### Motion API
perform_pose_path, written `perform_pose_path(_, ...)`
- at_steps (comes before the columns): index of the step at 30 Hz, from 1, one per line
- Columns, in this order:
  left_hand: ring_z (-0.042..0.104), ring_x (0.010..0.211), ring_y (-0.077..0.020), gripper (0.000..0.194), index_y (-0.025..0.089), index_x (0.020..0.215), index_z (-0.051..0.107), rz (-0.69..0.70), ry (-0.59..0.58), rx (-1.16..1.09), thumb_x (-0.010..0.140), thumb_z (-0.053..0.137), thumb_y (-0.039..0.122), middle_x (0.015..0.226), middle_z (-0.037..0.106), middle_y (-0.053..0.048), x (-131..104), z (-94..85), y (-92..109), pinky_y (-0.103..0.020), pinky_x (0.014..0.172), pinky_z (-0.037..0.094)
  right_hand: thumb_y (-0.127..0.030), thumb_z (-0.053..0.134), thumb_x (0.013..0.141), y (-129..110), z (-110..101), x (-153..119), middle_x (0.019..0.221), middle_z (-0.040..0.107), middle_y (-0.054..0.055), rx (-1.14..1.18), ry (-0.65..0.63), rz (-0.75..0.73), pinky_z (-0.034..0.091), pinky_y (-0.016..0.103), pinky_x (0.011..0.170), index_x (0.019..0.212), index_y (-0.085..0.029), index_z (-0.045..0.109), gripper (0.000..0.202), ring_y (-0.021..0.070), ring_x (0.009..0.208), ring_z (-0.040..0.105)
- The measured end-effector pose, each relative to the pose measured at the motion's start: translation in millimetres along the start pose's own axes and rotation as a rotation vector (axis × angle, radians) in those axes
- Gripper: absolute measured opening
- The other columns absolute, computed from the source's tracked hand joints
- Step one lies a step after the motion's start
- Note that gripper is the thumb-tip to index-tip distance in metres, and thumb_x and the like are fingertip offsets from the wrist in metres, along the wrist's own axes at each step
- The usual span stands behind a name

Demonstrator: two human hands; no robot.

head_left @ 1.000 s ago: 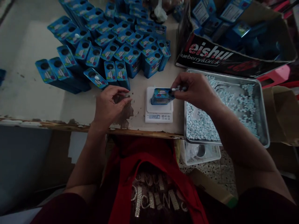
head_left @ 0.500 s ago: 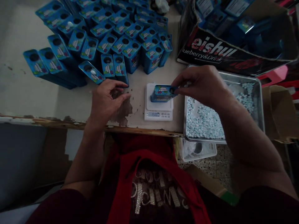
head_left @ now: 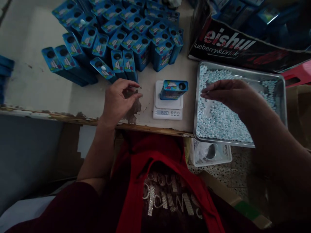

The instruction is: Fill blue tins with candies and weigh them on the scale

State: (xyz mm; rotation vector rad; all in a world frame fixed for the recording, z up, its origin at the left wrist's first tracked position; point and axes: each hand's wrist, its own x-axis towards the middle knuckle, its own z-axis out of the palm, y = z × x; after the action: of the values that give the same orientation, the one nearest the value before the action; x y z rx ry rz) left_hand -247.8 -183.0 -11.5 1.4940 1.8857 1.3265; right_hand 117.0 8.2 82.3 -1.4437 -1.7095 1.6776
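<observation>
A blue candy tin (head_left: 173,90) with a round hole in its top stands on a small white digital scale (head_left: 167,114). My right hand (head_left: 225,92) is above a metal tray (head_left: 197,97) of pale blue and white candies (head_left: 218,124), right of the scale. Its thumb and fingertips are pinched together; whatever they hold is too small to make out. My left hand (head_left: 119,98) rests on the table left of the scale, thumb and fingers apart, holding nothing. It is close to the nearest of several upright blue tins (head_left: 130,64).
A black printed carton (head_left: 223,48) full of blue tins stands behind the tray. The table's worn front edge (head_left: 155,131) runs before me. Below it sits a white plastic basket (head_left: 224,155). More blue tins (head_left: 5,76) are at the far left.
My right hand has moved right, from the tin's hole to over the candy tray. The tin stays on the scale, and the view has shifted slightly.
</observation>
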Motion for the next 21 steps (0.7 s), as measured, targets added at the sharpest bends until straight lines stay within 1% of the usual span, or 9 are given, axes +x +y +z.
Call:
perform_pose_path(2, 0.079, 0.105, -0.0243, 0.022, 0.029, 0.113, 0.084, 0.011, -0.022, -0.018, 0.095, 0.091, 0.040, 0.121, 0.080, -0.003, -1.0, 2.5, 5.5, -0.044, 0.094, 0.067, -0.026, 0.104, 0.071, -3.7, 9.3, -2.3, 0.096, 0.086, 0.006, 0.006, -0.006, -0.070, 0.070, 0.041, 0.100, 0.085, -0.022, 0.084, 0.025, 0.0234, 0.095, 0.084)
perform_pose_path(5, 0.079, 0.102, -0.0223, 0.027, 0.025, 0.115, 0.084, 0.041, -0.002, -0.014, 0.094, 0.091, 0.042, 0.120, 0.081, -0.004, -1.9, 2.2, 12.1, -0.042, 0.095, 0.067, -0.032, 0.107, 0.072, -17.9, 23.3, -0.4, 0.090, 0.085, 0.006, -0.035, -0.043, -0.141, 0.074, 0.043, 0.092, 0.088, -0.022, 0.085, 0.028, 0.0248, 0.087, 0.084)
perform_pose_path(7, 0.079, 0.101, -0.0215, 0.029, 0.023, 0.114, 0.085, 0.041, 0.030, 0.011, 0.093, 0.090, 0.042, 0.118, 0.082, -0.005, -3.0, 0.1, 13.4, -0.040, 0.092, 0.067, -0.032, 0.107, 0.074, -29.3, 30.8, 1.8, 0.082, 0.083, 0.006, -0.101, -0.065, -0.183, 0.074, 0.043, 0.084, 0.088, -0.022, 0.085, 0.028, 0.0249, 0.079, 0.082)
perform_pose_path(10, 0.079, 0.101, -0.0212, 0.029, 0.024, 0.113, 0.085, 0.017, 0.044, 0.032, 0.092, 0.089, 0.043, 0.117, 0.082, -0.004, -5.8, -3.6, 10.5, -0.038, 0.091, 0.066, -0.027, 0.105, 0.077, -44.8, 39.4, 3.5, 0.075, 0.081, 0.003, -0.192, -0.086, -0.268, 0.072, 0.038, 0.077, 0.088, -0.023, 0.086, 0.022, 0.0205, 0.071, 0.077)
perform_pose_path(13, 0.079, 0.103, -0.0214, 0.031, 0.025, 0.115, 0.084, -0.004, 0.025, 0.035, 0.094, 0.087, 0.047, 0.120, 0.082, -0.004, -8.7, -5.8, 4.8, -0.040, 0.095, 0.067, -0.019, 0.101, 0.079, -56.9, 45.9, 4.5, 0.076, 0.080, 0.000, -0.278, -0.097, -0.334, 0.070, 0.036, 0.076, 0.088, -0.023, 0.086, 0.018, 0.0181, 0.071, 0.074)
perform_pose_path(17, 0.080, 0.106, -0.0235, 0.025, 0.029, 0.115, 0.082, -0.019, -0.002, 0.033, 0.095, 0.087, 0.044, 0.122, 0.081, -0.003, -9.1, -6.7, -0.8, -0.043, 0.097, 0.068, -0.013, 0.097, 0.082, -69.7, 51.2, 7.4, 0.079, 0.079, 0.001, -0.486, -0.104, -0.389, 0.066, 0.039, 0.081, 0.089, -0.025, 0.086, 0.017, 0.0191, 0.073, 0.071)
perform_pose_path(19, 0.080, 0.106, -0.0241, 0.022, 0.030, 0.114, 0.082, -0.017, -0.003, 0.025, 0.095, 0.088, 0.039, 0.123, 0.081, -0.003, -8.0, -6.5, -2.1, -0.043, 0.097, 0.068, -0.015, 0.096, 0.084, -74.3, 52.8, 9.3, 0.082, 0.080, 0.001, -0.598, -0.102, -0.443, 0.064, 0.040, 0.082, 0.091, -0.025, 0.087, 0.015, 0.0202, 0.076, 0.071)
perform_pose_path(21, 0.080, 0.105, -0.0236, 0.022, 0.029, 0.114, 0.082, -0.002, -0.007, 0.016, 0.094, 0.089, 0.035, 0.122, 0.080, -0.003, -6.8, -5.7, -2.9, -0.043, 0.097, 0.069, -0.022, 0.096, 0.085, -76.9, 54.3, 11.1, 0.083, 0.080, 0.000, -0.670, -0.113, -0.505, 0.062, 0.039, 0.080, 0.094, -0.026, 0.088, 0.013, 0.0218, 0.080, 0.073)
